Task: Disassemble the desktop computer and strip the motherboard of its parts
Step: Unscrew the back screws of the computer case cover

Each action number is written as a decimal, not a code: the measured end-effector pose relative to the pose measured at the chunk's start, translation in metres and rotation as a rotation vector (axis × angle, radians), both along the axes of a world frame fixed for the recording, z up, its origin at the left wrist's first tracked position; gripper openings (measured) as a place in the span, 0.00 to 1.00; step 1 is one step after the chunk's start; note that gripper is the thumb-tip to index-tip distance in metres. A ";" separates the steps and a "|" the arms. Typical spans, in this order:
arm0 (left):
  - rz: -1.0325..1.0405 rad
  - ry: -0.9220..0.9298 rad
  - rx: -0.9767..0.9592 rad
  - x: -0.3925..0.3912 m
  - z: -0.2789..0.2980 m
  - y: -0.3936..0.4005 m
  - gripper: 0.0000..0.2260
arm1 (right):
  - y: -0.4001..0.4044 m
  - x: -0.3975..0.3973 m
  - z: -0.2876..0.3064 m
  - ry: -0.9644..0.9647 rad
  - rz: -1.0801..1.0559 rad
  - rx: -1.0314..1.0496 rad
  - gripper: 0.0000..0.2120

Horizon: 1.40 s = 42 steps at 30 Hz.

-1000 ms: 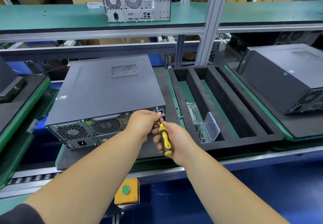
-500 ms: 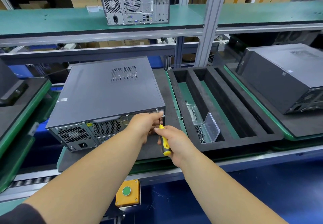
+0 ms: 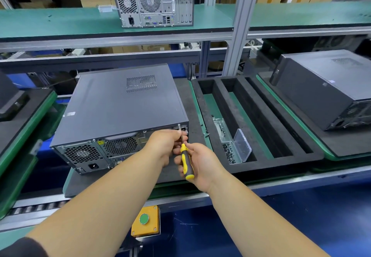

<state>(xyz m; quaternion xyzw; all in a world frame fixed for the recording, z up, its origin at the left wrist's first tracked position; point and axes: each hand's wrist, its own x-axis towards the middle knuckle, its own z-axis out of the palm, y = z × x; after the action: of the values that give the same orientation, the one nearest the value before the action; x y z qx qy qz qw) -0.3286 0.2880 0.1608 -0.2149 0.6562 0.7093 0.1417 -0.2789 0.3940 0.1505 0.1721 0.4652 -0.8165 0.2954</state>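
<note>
The dark grey metal desktop computer case (image 3: 122, 106) lies on a black foam pad (image 3: 184, 96), rear panel near. The right hand (image 3: 198, 161) grips a yellow-and-black screwdriver (image 3: 185, 161), tip at the case's right rear corner. The left hand (image 3: 166, 143) curls around its shaft, hiding the ports behind.

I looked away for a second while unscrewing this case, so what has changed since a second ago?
Very little. The right hand shifted a bit around the screwdriver handle, as if turning it; the tip stays at the screw on the computer case rear corner. The left hand still steadies the shaft. Case, foam tray and screw box are where they were.
</note>
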 end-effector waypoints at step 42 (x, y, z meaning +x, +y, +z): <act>0.115 -0.165 0.292 -0.016 0.000 -0.001 0.16 | -0.002 -0.006 -0.021 0.080 -0.041 0.299 0.10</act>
<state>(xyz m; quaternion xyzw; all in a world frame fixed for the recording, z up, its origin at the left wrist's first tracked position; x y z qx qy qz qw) -0.3441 0.2872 0.1605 -0.2869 0.5189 0.7839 0.1840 -0.2847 0.3917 0.1295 0.1907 0.5896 -0.7501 0.2311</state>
